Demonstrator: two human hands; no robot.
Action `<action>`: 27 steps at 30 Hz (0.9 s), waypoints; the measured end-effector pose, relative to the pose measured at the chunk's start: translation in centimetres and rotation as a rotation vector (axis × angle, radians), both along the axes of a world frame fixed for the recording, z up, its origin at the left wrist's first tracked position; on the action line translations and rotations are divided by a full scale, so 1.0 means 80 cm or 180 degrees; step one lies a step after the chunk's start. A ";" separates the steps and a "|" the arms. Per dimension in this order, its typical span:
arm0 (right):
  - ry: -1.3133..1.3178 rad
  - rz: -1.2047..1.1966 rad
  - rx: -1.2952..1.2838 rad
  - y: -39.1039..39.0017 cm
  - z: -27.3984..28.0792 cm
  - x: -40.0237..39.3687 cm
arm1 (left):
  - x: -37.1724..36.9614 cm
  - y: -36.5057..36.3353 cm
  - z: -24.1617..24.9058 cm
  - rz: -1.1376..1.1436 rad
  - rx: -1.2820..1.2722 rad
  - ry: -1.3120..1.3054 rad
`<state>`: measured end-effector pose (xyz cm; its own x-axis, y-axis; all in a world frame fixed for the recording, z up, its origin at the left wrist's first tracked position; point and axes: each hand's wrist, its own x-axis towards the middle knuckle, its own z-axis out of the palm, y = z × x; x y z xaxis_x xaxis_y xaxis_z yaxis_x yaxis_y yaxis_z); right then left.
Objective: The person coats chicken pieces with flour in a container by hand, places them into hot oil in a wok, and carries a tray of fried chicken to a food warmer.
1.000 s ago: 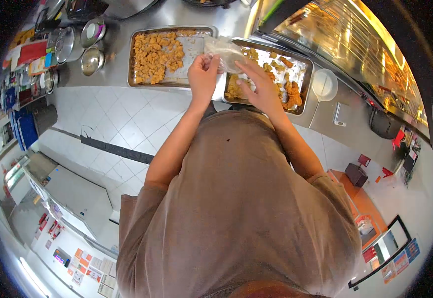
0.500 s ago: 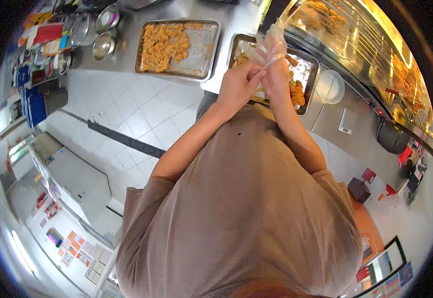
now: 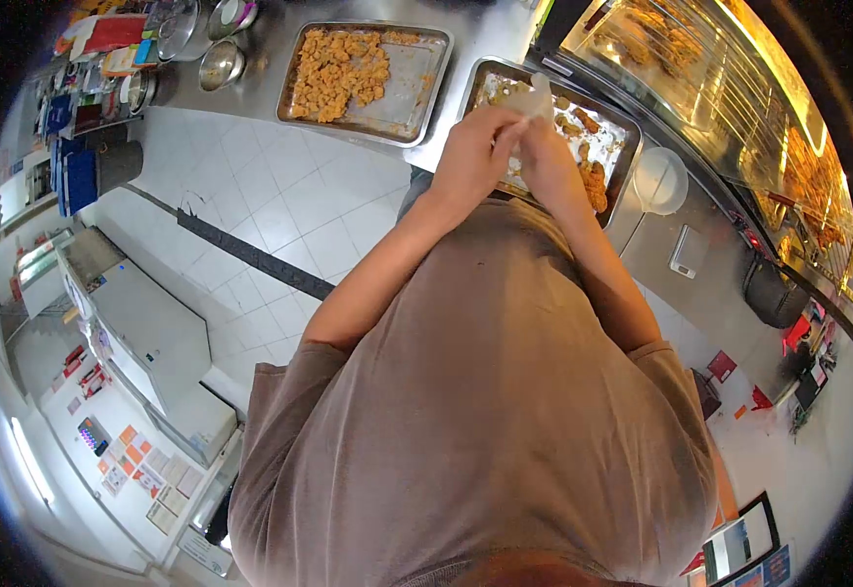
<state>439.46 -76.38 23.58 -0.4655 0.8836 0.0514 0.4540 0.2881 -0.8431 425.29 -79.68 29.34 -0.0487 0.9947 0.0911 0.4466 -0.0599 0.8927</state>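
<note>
My left hand (image 3: 480,147) and my right hand (image 3: 548,158) meet above a metal tray (image 3: 630,157) of fried pieces. Between their closed fingers is a thin, clear plastic glove (image 3: 541,98), crumpled and sticking up past the fingertips. Both hands look bare, and their fingertips partly hide each other. Beneath them, browned fried pieces (image 3: 593,181) lie on the tray's right side, with smaller bits further back. To the left, a second metal tray (image 3: 412,122) bears a heap of golden fried chunks (image 3: 338,73).
A lit glass display case (image 3: 710,88) with wire racks and fried food runs along the right. Beside the near tray stand a white round tub (image 3: 660,181) and a small scale (image 3: 687,251). Metal bowls (image 3: 221,66) sit at the counter's far left. White floor tiles (image 3: 250,186) show below.
The glove, earlier stretched over my right hand's fingers, is now bunched between both hands. My hands have come closer together, and the view has shifted slightly.
</note>
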 end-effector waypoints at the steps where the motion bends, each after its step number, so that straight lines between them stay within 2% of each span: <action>1: -0.0240 0.0239 0.0121 -0.007 0.003 0.004 | 0.001 0.000 -0.001 -0.0228 0.0362 0.0245; 2: -0.0482 0.0480 0.0241 -0.011 0.005 0.006 | 0.003 -0.001 -0.001 -0.0454 0.0726 0.0487; 4: -0.0349 0.0332 0.1129 -0.016 -0.022 -0.005 | 0.012 -0.007 0.012 -0.1224 0.0451 0.1202; 5: -0.0217 0.0233 0.1249 -0.017 -0.032 -0.005 | 0.016 -0.012 0.018 -0.1604 0.0311 0.1566; 6: -0.0088 0.0134 0.1372 -0.017 -0.031 -0.007 | 0.024 -0.015 0.017 -0.1434 0.0496 0.1373; 8: 0.0279 -0.0117 0.0947 -0.009 -0.019 0.008 | 0.039 -0.022 0.015 -0.1095 0.0856 0.0986; 10: 0.0642 -0.0361 0.0518 0.004 0.004 0.021 | 0.037 -0.023 0.041 -0.0733 0.0933 0.0378; 11: 0.1084 -0.0521 0.0084 0.009 0.015 0.020 | 0.034 -0.023 0.050 -0.0549 0.0972 0.0077; 14: 0.2992 -0.1181 -0.1609 0.014 0.043 0.013 | 0.025 -0.024 0.036 -0.0682 0.0400 0.0225; 15: 0.3777 -0.0996 -0.2113 0.018 0.045 0.018 | 0.026 -0.026 0.032 -0.0598 0.0455 0.0300; 20: 0.4213 -0.0720 -0.2217 -0.002 0.053 0.007 | 0.031 -0.013 0.015 -0.0410 0.0576 0.0881; 23: 0.4371 -0.0616 -0.2268 -0.008 0.049 0.002 | 0.023 -0.003 0.007 -0.0308 0.0741 0.0882; 26: 0.3754 -0.0903 -0.1987 -0.010 0.026 0.003 | 0.016 0.001 -0.002 -0.0395 0.0851 0.0668; 27: 0.2987 -0.0791 -0.1672 -0.009 0.026 0.007 | 0.016 0.000 -0.002 -0.0459 0.0737 0.0476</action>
